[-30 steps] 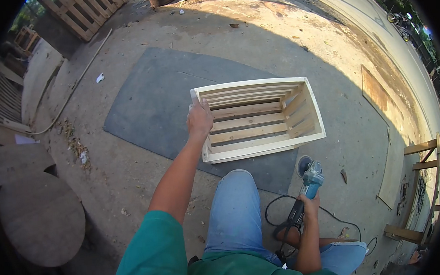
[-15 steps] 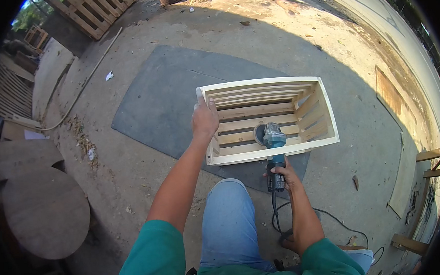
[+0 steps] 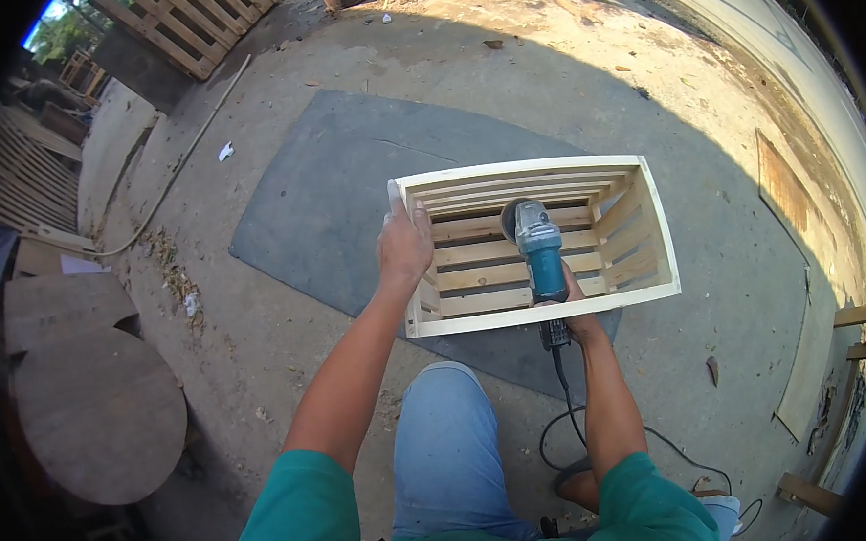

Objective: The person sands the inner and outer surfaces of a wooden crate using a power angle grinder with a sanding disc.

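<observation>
A slatted crate of pale wood (image 3: 661, 229) rests on a dark grey mat (image 3: 320, 178), its open side facing up. My left hand (image 3: 404, 247) grips the crate's left end at the upper corner, fingers over the rim. In my right hand (image 3: 577, 312) is a teal angle grinder (image 3: 546, 265), held by its body above the crate's near rim. The grinder's round disc (image 3: 517, 219) is over the inside of the crate, near the far slats; whether it touches them cannot be made out. Part of my right hand is hidden behind the tool and rim.
The grinder's black cord (image 3: 672, 444) loops on the ground by my right leg. Round wooden boards (image 3: 103, 415) lie at the left. A pallet (image 3: 185, 29) stands at the back left, near a long thin pole (image 3: 187, 151). A plywood strip (image 3: 799, 349) lies at the right.
My right hand has moved the grinder forward, away from me, so its disc has gone from the near slats toward the far side. My left hand still holds the crate's left end.
</observation>
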A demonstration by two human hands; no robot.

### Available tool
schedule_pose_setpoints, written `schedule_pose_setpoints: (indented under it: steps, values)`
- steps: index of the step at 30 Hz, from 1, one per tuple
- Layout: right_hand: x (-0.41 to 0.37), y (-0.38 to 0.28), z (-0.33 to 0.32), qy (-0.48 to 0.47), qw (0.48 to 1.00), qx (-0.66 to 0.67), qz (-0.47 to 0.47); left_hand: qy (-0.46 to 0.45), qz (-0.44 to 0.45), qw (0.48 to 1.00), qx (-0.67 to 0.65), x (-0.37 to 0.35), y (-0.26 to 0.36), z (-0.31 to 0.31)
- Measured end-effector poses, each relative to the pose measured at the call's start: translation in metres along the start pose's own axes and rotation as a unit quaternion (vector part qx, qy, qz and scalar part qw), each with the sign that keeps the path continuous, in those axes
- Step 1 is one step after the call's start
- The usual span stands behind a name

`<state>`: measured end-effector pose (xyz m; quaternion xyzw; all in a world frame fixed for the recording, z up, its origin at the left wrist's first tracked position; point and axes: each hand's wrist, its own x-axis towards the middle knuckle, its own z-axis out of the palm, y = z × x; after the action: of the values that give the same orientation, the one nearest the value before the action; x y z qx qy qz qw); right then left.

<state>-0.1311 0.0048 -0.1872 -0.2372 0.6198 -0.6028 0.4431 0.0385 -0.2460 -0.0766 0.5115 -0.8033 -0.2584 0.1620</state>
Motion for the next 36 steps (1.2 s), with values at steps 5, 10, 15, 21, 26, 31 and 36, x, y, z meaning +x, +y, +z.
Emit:
schedule_pose_setpoints:
  steps: [5, 10, 15, 21, 26, 31, 36]
  values:
    - [0.0, -0.021, -0.003, -0.017, 0.999, -0.041, 0.009, 0.0, -0.002, 1.0, 0.0, 0.002, -0.001, 0.002]
    - [0.007, -0.03, -0.004, -0.031, 0.998, -0.036, 0.031, -0.002, -0.004, 1.0, 0.01, 0.002, -0.001, 0.002]
    - [0.009, -0.037, -0.004, -0.041, 0.999, -0.021, 0.016, -0.006, -0.008, 1.0, 0.013, 0.002, -0.001, 0.001]
    - [0.021, -0.036, -0.013, -0.034, 0.999, 0.001, 0.006, -0.001, -0.003, 1.0, 0.006, 0.002, 0.002, 0.001]
    - [0.016, -0.043, -0.024, -0.002, 0.999, 0.034, 0.007, -0.003, -0.003, 1.0, -0.008, 0.0, 0.001, 0.0]
    - [0.01, -0.042, -0.043, 0.047, 0.997, 0.064, 0.0, -0.008, -0.011, 1.0, -0.004, -0.001, 0.004, -0.003]
    - [0.007, -0.043, -0.06, 0.09, 0.992, 0.093, -0.004, -0.033, -0.036, 0.999, -0.001, -0.001, 0.01, -0.007]
